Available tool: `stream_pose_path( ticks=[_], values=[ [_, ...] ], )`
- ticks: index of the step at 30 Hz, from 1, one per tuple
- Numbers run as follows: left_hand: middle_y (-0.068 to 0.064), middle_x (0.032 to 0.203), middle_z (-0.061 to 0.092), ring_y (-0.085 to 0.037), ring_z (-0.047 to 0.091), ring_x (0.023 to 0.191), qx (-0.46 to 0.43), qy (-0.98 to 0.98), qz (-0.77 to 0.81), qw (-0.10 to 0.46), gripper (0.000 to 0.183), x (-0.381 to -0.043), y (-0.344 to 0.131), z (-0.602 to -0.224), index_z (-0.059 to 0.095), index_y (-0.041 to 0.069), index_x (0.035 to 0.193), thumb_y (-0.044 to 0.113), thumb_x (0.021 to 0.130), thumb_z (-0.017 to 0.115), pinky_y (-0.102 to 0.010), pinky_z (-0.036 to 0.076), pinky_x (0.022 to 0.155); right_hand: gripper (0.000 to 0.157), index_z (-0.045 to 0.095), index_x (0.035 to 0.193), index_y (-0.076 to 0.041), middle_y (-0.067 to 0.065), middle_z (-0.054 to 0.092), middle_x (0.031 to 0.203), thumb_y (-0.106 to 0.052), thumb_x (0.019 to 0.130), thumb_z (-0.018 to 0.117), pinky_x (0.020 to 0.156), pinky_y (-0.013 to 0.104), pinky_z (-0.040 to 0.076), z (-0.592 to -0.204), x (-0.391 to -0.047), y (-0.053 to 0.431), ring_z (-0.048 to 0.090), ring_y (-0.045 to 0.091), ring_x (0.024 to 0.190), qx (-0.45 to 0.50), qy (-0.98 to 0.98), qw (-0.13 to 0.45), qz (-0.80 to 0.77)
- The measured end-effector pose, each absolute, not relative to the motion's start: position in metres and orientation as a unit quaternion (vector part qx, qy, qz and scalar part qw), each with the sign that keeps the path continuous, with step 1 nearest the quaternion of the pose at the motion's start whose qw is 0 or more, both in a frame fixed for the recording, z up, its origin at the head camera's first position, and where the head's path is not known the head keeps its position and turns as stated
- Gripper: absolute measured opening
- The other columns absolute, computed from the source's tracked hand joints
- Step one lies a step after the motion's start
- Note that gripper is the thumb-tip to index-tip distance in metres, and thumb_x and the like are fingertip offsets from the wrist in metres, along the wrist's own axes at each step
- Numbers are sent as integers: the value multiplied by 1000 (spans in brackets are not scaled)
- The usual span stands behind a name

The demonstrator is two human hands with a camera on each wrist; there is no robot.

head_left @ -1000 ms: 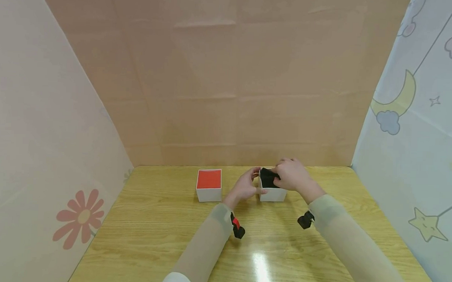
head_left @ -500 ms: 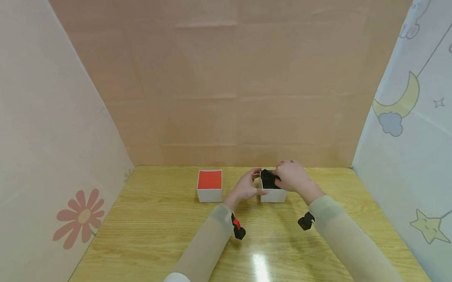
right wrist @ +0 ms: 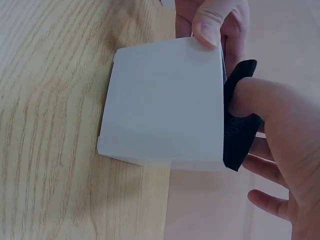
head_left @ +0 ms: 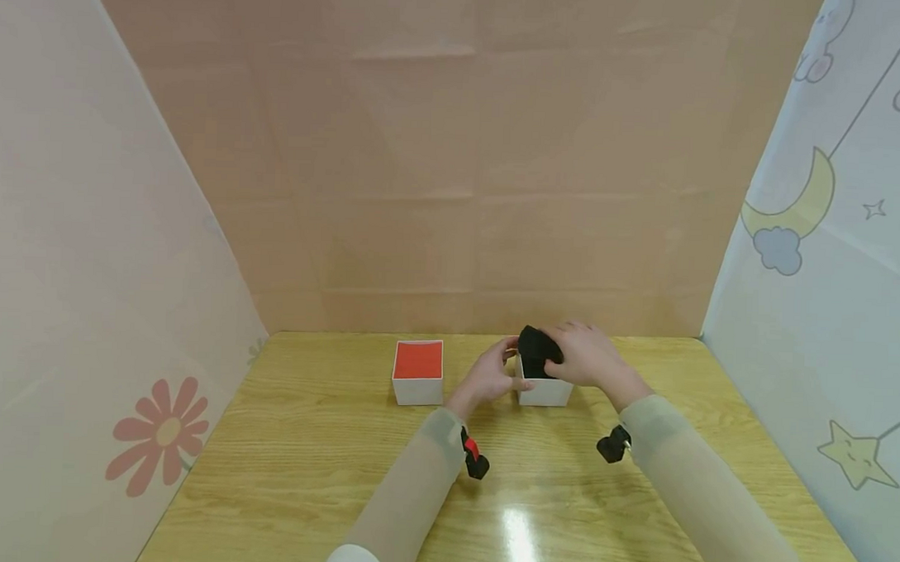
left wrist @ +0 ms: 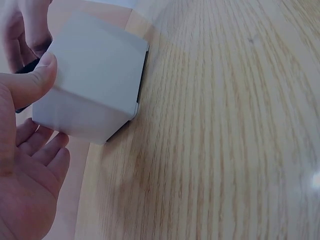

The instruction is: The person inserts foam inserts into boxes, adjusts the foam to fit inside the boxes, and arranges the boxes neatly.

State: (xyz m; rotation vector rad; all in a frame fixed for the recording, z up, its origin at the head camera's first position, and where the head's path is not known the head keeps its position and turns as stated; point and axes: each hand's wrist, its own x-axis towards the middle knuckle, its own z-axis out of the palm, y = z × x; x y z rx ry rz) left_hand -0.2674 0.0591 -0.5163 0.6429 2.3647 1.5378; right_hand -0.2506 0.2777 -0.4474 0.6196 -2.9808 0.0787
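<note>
A white open-topped box [head_left: 546,393] stands on the table, steadied by my left hand [head_left: 489,372]. The left thumb [left wrist: 44,75] lies on one face near the rim, and the fingers reach along the adjoining side. My right hand [head_left: 585,357] pinches a black sheet [head_left: 537,342] with a slightly textured surface, its thumb in front and fingers behind. In the right wrist view the black sheet [right wrist: 239,137] is bent and sticks out above the rim; its lower part is hidden inside the box.
Left of the hands, another white box [head_left: 418,391] holds a red sheet [head_left: 418,359] near its rim. The wooden table [head_left: 325,458] meets a brown back wall [head_left: 392,229]. Printed panels [head_left: 828,327] stand at the sides.
My right hand has lifted the black sheet, and its edge now rises above the box rim. The left hand stays on the box.
</note>
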Motion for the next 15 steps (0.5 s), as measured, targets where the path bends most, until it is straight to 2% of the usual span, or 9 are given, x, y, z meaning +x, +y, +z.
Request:
stream_pose_path(
  ticks=[8,15],
  values=[
    [-1,160,52,-30,48,149,221,815,522,120,89,-263,62,-514,44,20,163,20,88,92,-53,41,119,68,60,153,-8,21,64,143,-41,95,75,104,71,45,-454,-251,278,58,46,131,205,-977,52,14],
    [-2,161,52,-29,49,149,218,817,521,120,89,-259,64,-511,44,19,163,20,88,92,-54,41,119,70,60,152,-7,21,64,141,-43,95,81,101,70,48,-456,-250,283,61,46,125,225,-972,65,34]
  ],
)
